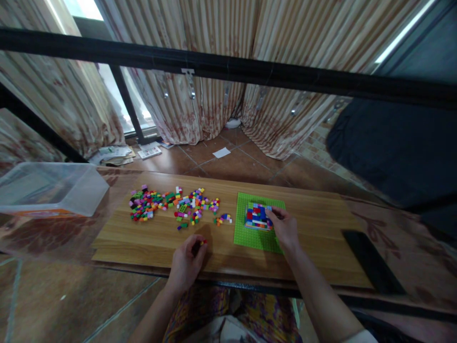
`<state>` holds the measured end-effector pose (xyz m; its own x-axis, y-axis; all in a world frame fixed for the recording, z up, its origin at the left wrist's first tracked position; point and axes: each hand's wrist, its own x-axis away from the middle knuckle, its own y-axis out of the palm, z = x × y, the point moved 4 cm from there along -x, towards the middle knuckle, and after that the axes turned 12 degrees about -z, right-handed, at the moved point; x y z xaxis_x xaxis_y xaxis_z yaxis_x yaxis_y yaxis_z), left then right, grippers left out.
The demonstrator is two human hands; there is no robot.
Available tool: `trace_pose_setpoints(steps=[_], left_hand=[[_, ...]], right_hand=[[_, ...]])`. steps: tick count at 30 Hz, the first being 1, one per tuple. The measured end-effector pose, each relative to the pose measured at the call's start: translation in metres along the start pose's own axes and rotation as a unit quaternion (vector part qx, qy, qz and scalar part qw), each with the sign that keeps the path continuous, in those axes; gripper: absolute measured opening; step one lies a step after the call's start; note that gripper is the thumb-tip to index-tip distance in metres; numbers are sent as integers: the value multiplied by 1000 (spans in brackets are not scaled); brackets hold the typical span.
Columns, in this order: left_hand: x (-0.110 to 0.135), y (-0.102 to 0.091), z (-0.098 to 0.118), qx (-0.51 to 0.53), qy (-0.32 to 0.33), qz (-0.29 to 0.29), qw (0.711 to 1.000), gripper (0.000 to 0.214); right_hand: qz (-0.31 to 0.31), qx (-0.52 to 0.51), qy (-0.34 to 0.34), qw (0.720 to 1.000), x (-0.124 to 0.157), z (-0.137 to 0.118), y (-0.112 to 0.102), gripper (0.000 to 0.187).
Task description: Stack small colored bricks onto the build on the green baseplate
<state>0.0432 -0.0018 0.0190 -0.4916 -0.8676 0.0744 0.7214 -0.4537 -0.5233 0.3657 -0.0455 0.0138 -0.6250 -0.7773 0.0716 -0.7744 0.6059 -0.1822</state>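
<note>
Baseplate (246, 239): thin, straight-edged sheet of bright green plastic with a regular grid of studs; it lies flat, which probably gives the bricks on it a steady footing.

Brick structure (256, 217): compact, roughly rectangular block standing on the baseplate, patterned in red, dark blue and white; its seat among the studs presumably keeps it from sliding.

Right hand (284, 230): reaches across the baseplate's right side, thumb and forefinger touching the structure's upper right corner; whether the fingers are clamped on a single brick or only steady the block cannot be told.

Left hand (187, 259): hovers low near the front edge, fingers together on a small red-and-yellow piece (203, 242); a fingertip pinch suits so slight a part.

Loose bricks (146, 205): hard, angular plastic in many colours, spread left of the baseplate in a thin layer, likely so that single pieces stay visible and easy to pick out.

Small cluster (224, 217): a few blue, white and orange pieces, apart from the main scatter and nearer the baseplate.

Tabletop (143, 243): smooth board with long, pale-brown wood grain.

Bin (85, 190): translucent, straight-walled plastic box beyond the tabletop's left end.

Curtains (214, 28): striped cloth in deep vertical folds behind a black rail (228, 69).
</note>
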Motion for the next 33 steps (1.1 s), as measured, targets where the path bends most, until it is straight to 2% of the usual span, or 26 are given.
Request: trace_pose_setpoints(steps=[8,12,15,18,20,23,25,28,33], left_hand=[[-2,1,-3,2,2,8,1000,21],[-2,0,-2,20,7,4,1000,18],[1,0,-1,48,7,7,999,17],[5,5,2,101,4,2,995,17],[9,13,10,139,12,-22,990,17],[16,27,32,179,39,-72,980,15],[19,35,47,215,53,-108,969,15],[22,44,64,273,53,-144,950,15],[24,50,74,337,34,-150,929,13]], right_hand=[[-7,-9,9,1000,-6,0,0,48],[-9,-25,10,1000,-3,-4,-2,53],[25,-23,0,999,11,-11,-8,56],[47,-11,-16,999,43,-20,-7,49],[4,-5,-26,1000,71,-25,6,40],[-176,2,-15,984,115,-30,41,33],[-226,-4,-7,974,136,-31,56,28],[-242,-30,0,970,149,-32,65,22],[-202,-59,-12,978,151,-37,58,18]])
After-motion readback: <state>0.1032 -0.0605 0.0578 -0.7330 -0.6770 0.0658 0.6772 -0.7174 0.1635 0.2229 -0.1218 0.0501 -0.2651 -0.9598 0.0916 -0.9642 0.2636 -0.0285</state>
